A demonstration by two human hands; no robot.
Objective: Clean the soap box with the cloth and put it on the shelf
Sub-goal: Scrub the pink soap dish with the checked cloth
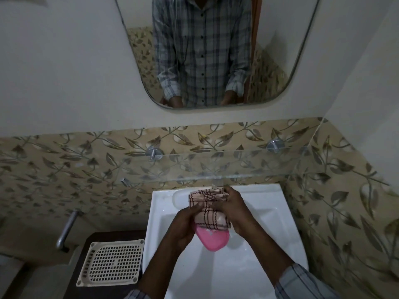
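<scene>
One pink soap box (212,238) is held over the white sink (269,212), its upper part covered by one checked cloth (208,209). It is gripped at 9 o'clock by the left hand (183,227); the cloth is pinched by the right hand (232,207). One glass shelf (237,167) is seen at 12 o'clock.

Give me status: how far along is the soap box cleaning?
Done: the soap box and cloth are both picked up, held over the sink. In hand: the left hand grips the pink box while the right hand presses the checked cloth against it, so wiping is underway. Left: finish wiping, then place the box on the glass shelf, which looks bare.
</scene>
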